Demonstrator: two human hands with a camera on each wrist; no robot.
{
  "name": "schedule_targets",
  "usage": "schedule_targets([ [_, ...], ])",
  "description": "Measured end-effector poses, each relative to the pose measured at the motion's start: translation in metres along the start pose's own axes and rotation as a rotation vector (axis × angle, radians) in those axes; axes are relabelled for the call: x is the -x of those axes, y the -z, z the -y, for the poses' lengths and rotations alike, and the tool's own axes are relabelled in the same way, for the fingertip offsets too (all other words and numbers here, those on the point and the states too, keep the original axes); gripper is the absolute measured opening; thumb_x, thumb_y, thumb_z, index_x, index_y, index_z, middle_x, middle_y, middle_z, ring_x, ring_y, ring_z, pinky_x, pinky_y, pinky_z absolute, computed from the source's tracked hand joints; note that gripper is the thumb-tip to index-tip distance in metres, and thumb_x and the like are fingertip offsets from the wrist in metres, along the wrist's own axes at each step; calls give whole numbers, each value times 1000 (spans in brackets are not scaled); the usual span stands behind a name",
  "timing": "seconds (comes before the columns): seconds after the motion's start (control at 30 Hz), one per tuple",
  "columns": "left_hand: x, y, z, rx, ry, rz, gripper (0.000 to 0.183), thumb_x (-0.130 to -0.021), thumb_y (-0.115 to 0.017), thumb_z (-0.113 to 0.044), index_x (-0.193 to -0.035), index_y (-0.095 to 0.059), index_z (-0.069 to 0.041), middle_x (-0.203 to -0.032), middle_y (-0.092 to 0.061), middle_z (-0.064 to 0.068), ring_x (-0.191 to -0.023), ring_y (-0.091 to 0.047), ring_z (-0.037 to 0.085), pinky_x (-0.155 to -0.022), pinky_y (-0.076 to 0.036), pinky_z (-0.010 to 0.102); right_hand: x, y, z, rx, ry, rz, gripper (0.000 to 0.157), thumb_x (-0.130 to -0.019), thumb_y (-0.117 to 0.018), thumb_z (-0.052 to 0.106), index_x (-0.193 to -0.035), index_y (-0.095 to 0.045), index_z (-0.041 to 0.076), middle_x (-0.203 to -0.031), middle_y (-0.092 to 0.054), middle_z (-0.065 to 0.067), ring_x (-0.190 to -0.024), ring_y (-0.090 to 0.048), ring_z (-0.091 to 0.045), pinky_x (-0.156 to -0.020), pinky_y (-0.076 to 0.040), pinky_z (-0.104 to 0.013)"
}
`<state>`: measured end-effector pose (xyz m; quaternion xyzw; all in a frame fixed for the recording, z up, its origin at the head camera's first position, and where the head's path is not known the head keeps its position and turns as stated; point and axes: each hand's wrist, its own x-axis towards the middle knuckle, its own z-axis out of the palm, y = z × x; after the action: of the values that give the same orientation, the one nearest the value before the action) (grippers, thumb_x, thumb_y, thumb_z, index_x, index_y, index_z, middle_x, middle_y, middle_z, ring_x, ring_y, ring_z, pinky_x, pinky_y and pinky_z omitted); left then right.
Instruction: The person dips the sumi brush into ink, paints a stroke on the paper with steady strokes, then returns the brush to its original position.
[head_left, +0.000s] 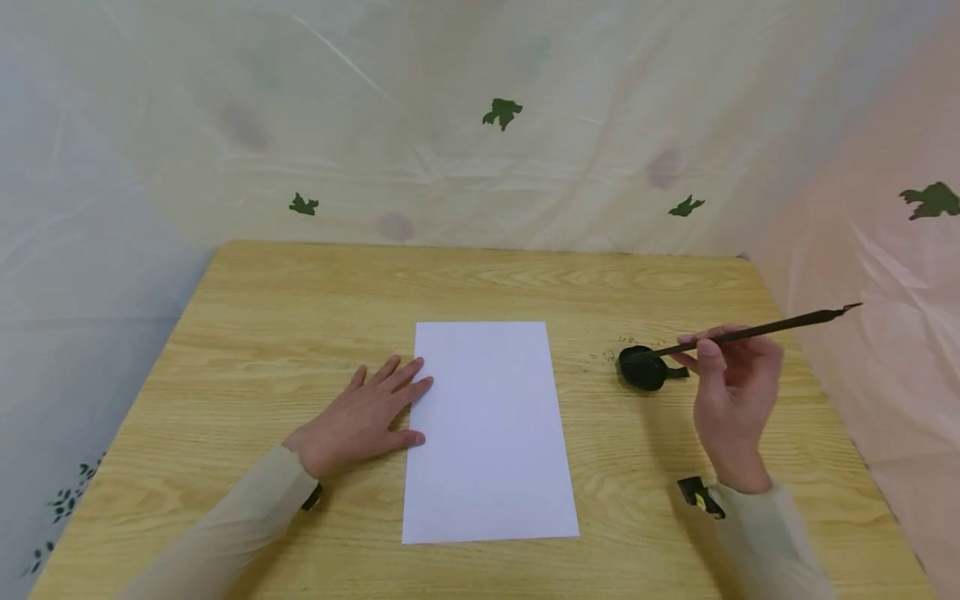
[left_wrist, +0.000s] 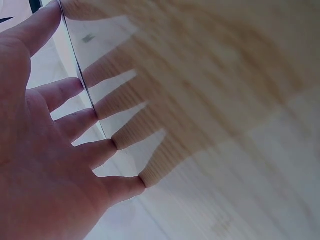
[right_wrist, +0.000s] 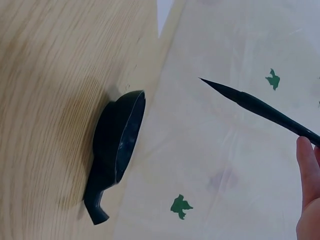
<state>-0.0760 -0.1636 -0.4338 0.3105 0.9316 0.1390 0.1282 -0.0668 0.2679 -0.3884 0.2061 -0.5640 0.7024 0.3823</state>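
My left hand (head_left: 360, 425) lies with its fingers spread, fingertips and thumb tip on the left edge of a blank white sheet of paper (head_left: 487, 450). In the left wrist view that hand (left_wrist: 45, 160) shows its palm side, fingertips down on the surface. My right hand (head_left: 735, 408) pinches a dark writing brush (head_left: 780, 324) between thumb and fingers. The brush slants down leftward over a small black ink dish (head_left: 642, 371) with a short handle. In the right wrist view the pointed brush tip (right_wrist: 220, 89) is above and apart from the dish (right_wrist: 112, 140).
Everything stands on a wood-grain table (head_left: 300, 333). Small dark specks (head_left: 603, 357) mark the wood around the dish. Pale sheeting (head_left: 420, 167) with green leaf-like patches hangs behind the table and at its sides. A black wrist strap (head_left: 697, 496) sits at the right cuff.
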Motion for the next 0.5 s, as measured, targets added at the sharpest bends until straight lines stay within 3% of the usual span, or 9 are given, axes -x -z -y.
schedule_targets([
  [0.5,-1,1,-1,4,12,8,80,-98,-67,-52,-162,-38,-14,-171,-22,10,-157,-14,40,-116,-17,74,7,-24,2,-50,49,54,34,-98,-64,-6,-114,-39,-23,-101,-63,-24,-90,-73,-28,-76,-62,-29],
])
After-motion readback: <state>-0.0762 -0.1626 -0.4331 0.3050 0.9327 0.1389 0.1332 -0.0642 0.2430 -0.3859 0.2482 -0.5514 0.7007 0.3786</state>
